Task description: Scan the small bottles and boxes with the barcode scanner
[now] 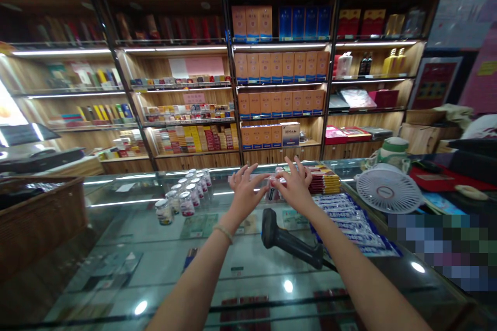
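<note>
Slim white strip lights (173,49) glow beneath the brown wooden shelves (149,65), leaving the upper left dim. Streaks and round white spots of glare lie on the clear glass desk (155,269). At left, the brown wicker basket (42,227) sits in shadow. Upright shelf posts lean toward the edges; lettering on the orange cartons (281,67) is soft. Coarse pixel blocks (438,253) mask the lower right.

You have two bare hands, a left hand (243,189) and a right hand (297,189), one black pistol-shaped plastic scanner (291,240), one round white plastic fan (389,190), four tall blue boxes (298,22) and two golden bottles (390,64).
</note>
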A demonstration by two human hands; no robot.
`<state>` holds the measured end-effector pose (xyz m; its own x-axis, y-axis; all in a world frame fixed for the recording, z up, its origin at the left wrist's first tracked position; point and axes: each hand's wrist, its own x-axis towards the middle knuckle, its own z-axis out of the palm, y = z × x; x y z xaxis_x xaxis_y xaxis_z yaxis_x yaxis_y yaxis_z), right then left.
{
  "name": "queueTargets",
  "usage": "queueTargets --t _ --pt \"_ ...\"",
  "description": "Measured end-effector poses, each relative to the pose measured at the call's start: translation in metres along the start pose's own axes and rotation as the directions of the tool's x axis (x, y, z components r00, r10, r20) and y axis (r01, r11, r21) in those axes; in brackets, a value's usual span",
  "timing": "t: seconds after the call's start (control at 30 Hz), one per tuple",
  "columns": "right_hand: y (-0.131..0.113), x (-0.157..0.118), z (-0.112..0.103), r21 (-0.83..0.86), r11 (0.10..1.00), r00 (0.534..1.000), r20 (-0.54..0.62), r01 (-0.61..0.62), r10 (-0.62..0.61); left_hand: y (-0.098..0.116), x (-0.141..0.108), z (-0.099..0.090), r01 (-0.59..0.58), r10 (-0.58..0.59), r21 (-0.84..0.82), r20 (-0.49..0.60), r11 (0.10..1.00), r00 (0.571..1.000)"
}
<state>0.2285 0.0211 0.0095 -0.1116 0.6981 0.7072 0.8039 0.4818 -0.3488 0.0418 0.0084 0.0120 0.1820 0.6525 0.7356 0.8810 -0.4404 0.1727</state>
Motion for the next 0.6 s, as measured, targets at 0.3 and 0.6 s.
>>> queueTargets --t 0.3,0.6 --pt "-0.004 -0.007 -0.001 0.031 0.995 0.987 -0.124 -0.094 0.098 0.025 -0.012 0.001 0.106 -0.102 0.087 -0.050 0.991 0.994" --pt "-0.006 -0.010 -0.001 0.109 0.986 0.979 -0.142 -0.129 0.144 0.031 -0.015 0.002 0.090 -0.080 0.128 -0.076 0.988 0.994"
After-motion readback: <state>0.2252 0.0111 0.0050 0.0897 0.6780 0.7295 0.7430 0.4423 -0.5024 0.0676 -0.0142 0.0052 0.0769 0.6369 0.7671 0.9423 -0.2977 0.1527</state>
